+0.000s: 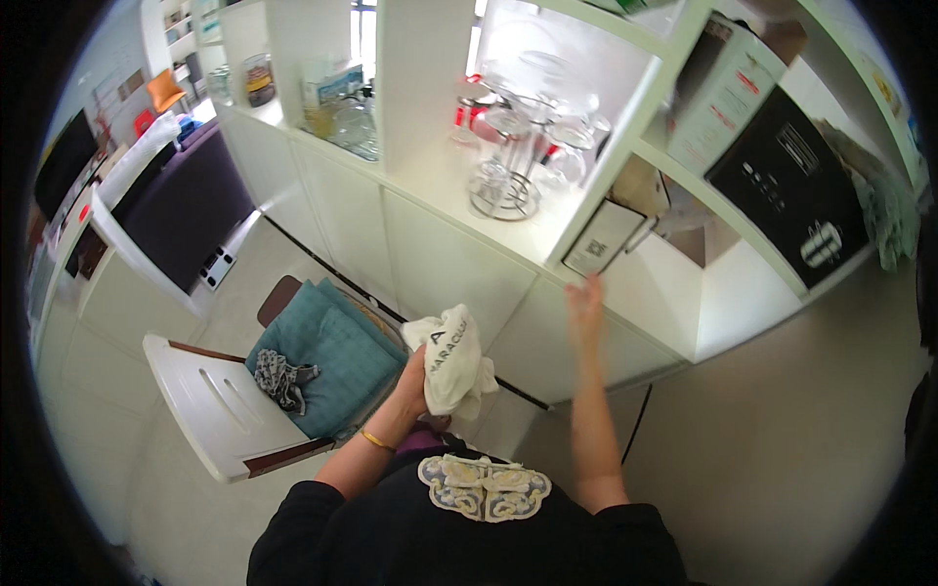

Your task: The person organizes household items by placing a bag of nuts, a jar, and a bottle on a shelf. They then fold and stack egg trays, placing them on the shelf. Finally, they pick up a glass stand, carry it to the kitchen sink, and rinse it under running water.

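Observation:
My left hand [415, 382] grips a bunched white cloth [456, 366] with dark lettering, held out in front of my body. My right hand [585, 304] is stretched forward at the front edge of the shelf and is blurred by motion. Its fingers look slightly apart, and I see nothing in them. Just beyond the fingertips is a white box with a dark border [605, 236], lying at the front of the lower cubby; whether the fingers touch it I cannot tell. Left of it, a wire rack [506, 198] carries several stemmed glasses [568, 143] upside down on the lit shelf.
A white-backed chair [227, 403] with a teal cushion [330, 359] stands to my left, a patterned cloth [282, 381] on it. Large boxes, one black [799, 183] and one white [725, 95], lean in the right-hand shelves. Low white cabinet doors [454, 256] run ahead.

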Available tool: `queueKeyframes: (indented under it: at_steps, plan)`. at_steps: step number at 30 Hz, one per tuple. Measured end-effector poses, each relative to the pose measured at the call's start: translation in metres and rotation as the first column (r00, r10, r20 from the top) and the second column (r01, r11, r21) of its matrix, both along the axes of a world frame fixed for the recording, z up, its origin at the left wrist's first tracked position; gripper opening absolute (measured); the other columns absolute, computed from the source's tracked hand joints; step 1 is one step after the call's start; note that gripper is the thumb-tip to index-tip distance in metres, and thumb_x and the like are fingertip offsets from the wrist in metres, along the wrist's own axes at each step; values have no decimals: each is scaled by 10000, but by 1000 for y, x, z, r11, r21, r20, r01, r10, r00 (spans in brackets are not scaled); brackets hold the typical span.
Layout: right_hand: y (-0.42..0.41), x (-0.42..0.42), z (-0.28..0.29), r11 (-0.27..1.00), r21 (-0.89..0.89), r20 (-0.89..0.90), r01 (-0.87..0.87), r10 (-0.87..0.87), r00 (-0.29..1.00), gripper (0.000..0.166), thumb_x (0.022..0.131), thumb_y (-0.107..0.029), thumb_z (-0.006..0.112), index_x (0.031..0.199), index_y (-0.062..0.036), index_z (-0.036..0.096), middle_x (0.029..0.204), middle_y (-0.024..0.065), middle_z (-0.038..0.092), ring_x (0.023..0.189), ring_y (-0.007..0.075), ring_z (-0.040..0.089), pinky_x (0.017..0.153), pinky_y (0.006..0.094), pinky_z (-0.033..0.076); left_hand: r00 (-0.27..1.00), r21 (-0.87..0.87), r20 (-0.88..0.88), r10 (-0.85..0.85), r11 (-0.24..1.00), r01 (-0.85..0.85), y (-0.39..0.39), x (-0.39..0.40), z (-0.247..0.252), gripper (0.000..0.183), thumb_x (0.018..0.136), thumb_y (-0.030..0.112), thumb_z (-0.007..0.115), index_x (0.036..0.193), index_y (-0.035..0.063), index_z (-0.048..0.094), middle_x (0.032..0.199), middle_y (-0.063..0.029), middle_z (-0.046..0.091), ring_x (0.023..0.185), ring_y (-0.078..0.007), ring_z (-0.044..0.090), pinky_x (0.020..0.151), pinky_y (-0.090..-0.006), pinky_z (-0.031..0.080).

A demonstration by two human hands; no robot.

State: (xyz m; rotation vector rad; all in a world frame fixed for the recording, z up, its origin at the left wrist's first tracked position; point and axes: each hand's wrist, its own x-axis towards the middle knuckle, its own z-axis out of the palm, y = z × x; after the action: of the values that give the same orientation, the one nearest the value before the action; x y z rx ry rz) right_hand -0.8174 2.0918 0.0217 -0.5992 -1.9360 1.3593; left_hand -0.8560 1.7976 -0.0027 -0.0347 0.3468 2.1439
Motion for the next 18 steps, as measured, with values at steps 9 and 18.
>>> queueKeyframes:
  at_steps: [9, 18]
  plan:
    - [-124, 59, -16, 721, -429, 13, -544, 607, 794, 641, 739, -64, 648, 1324, -50, 387, 1195, 116, 498, 1086, 204, 498, 915, 329, 435, 990, -451, -78, -121, 890, 73, 18, 40, -4, 575, 934, 456, 426, 1352, 61, 399, 1266, -93, 533, 1127, -222, 532, 996, -370, 392]
    - [-125, 50, -41, 454, -859, -34, -239, 415, 909, 464, 757, 23, 519, 1209, -54, 445, 1087, 125, 554, 953, 236, 577, 819, 353, 503, 830, -785, -480, -285, 562, -262, -40, 47, 0, 626, 879, 370, 575, 1372, 59, 348, 1390, -129, 390, 1257, -269, 398, 1029, -372, 328]
